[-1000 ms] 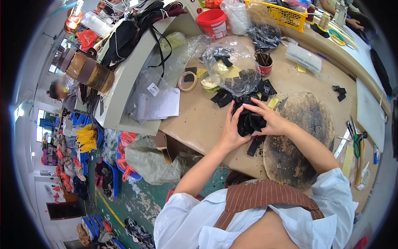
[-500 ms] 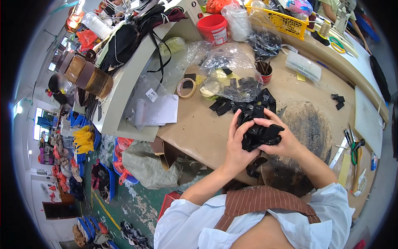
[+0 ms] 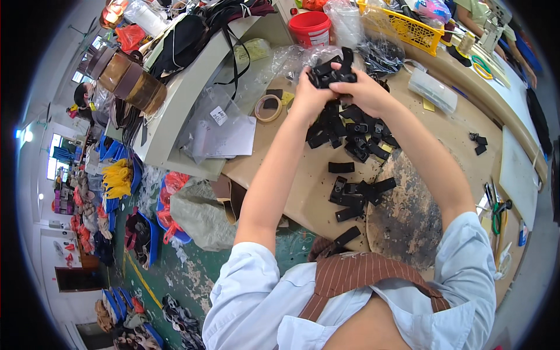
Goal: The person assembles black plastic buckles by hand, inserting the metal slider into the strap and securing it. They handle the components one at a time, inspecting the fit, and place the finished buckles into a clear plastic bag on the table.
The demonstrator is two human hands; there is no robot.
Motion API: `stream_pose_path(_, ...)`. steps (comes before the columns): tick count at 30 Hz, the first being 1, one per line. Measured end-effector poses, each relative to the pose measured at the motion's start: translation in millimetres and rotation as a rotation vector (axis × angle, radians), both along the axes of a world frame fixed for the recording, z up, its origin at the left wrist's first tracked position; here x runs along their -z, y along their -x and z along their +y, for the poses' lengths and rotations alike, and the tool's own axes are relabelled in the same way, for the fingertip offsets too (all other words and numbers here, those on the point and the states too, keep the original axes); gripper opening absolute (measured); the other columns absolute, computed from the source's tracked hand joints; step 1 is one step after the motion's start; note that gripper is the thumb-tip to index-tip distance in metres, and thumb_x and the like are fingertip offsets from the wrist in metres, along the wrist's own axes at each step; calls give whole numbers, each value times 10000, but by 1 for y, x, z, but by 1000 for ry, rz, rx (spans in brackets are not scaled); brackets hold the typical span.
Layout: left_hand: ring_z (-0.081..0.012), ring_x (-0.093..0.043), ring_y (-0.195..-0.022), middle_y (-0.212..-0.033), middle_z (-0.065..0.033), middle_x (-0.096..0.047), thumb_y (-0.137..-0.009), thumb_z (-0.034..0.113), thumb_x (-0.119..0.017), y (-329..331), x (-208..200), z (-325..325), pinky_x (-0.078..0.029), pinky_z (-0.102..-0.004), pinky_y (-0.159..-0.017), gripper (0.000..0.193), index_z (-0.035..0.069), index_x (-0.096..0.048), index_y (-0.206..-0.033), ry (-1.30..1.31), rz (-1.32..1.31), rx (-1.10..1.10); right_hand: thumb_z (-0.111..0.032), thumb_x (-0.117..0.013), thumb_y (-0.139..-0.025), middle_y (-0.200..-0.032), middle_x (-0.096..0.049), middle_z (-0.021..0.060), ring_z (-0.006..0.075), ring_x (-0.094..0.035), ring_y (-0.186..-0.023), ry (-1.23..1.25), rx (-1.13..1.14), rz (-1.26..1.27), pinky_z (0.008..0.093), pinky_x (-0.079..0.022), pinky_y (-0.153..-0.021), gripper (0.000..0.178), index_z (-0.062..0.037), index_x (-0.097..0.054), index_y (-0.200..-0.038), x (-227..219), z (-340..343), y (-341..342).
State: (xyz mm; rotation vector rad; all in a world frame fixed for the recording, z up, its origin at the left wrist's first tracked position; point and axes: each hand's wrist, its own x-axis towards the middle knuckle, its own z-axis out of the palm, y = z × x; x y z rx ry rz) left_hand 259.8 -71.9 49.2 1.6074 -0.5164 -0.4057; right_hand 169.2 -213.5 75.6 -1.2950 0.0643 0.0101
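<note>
Both my hands reach far across the workbench, close together, around a bunch of short black strap pieces. My left hand closes on the bunch from the left. From the right, my right hand grips it with the thumb across the front. Beneath the hands lies a loose heap of similar black pieces, some with buckle-like metal or plastic parts. Nearer to me, several more black pieces lie scattered beside and partly over a worn round wooden block. A single black piece rests near the bench's front edge.
A roll of tape and papers in a clear bag lie left. Behind stand a red bucket and a yellow basket. A clear plastic box and green-handled scissors are on the right. Another person's arm shows far right.
My hands have moved away from me, toward the far side of the bench. Black pieces now lie spread across the bench and block where my hands were.
</note>
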Motion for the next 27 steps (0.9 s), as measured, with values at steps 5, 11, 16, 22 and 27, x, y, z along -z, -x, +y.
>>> stream_pose_path(5, -283, -460, -1169, -1437, -219, -154, -748, 110, -713, -14, -12, -39, -516, -400, -814, 1035, 186, 19, -1476, -396, 188, -462, -144, -655, -824, -1154, -560, 163, 221, -553, -999, 211, 270, 146, 336, -427, -872, 476, -26, -483, -1252, 51, -10, -64)
stream_pose_path(11, -325, -436, -1148, -1376, -221, -268, -768, 153, -712, -40, 16, -18, -479, -418, -812, 869, 103, -161, -1437, -330, -164, -324, -6, -573, -818, -1248, -504, 207, 274, -507, -1114, 770, 483, 157, 342, -409, -925, 687, -4, -253, -1426, 43, 5, -56)
stream_pose_path(16, -378, -421, -1133, -1210, -240, -378, -689, 151, -770, -3, -6, -9, -406, -417, -927, 709, 11, -394, -1273, -562, -817, -486, 18, -522, -825, -1343, -440, 227, 292, -463, -1216, 591, 314, -2, 327, -399, -969, 579, 14, -343, -1376, 61, -5, -43)
stream_pose_path(22, -329, -552, -1000, -1062, -178, -541, -783, 141, -685, -15, -2, 17, -456, -413, -816, 487, 20, -476, -1206, -459, -733, -359, 16, -497, -829, -1031, -659, 182, 275, -647, -963, 710, 414, -392, 317, -493, -838, 289, 27, -609, -1095, 25, -13, -24)
stream_pose_path(27, -313, -589, -906, -943, -147, -619, -814, 131, -650, 53, 22, 46, -464, -388, -787, 245, 14, -599, -1023, -241, -779, -201, -46, -501, -806, -1028, -658, 160, 301, -633, -966, 1266, 251, -121, 356, -482, -861, 320, -84, -660, -1081, 23, -96, -83)
